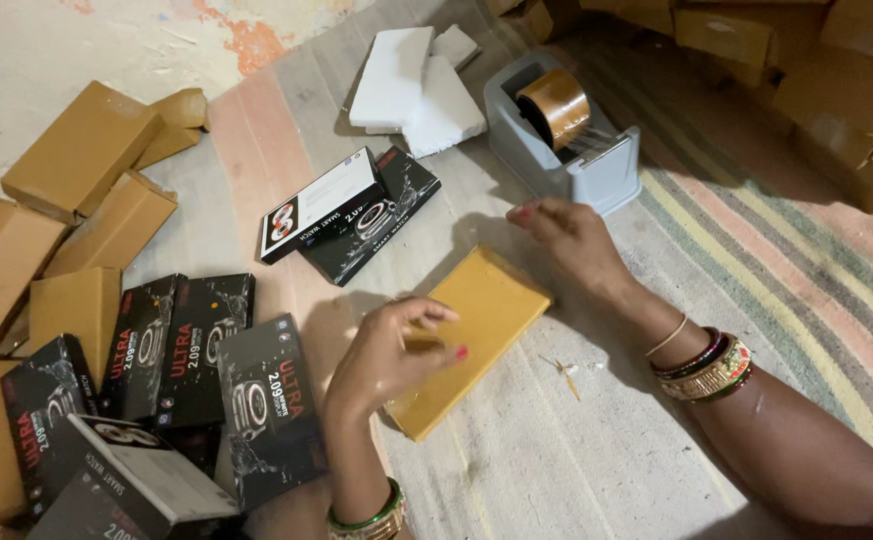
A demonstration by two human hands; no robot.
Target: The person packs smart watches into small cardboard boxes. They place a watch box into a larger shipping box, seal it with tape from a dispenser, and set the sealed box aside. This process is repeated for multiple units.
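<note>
My left hand [389,348] rests on the near left side of a flat yellow-brown cardboard box [482,318] lying on the striped mat, fingers curled over its edge. My right hand [567,238] hovers just beyond the box's far corner, fingers slightly apart, holding nothing that I can see, between the box and a grey tape dispenser [567,135] with a brown tape roll [554,105].
Several black watch boxes [207,380] lie at the left, two more [352,215] in the middle. Plain brown cartons [82,150] sit along the left edge and at the top right [847,90]. White foam pieces [417,85] lie behind.
</note>
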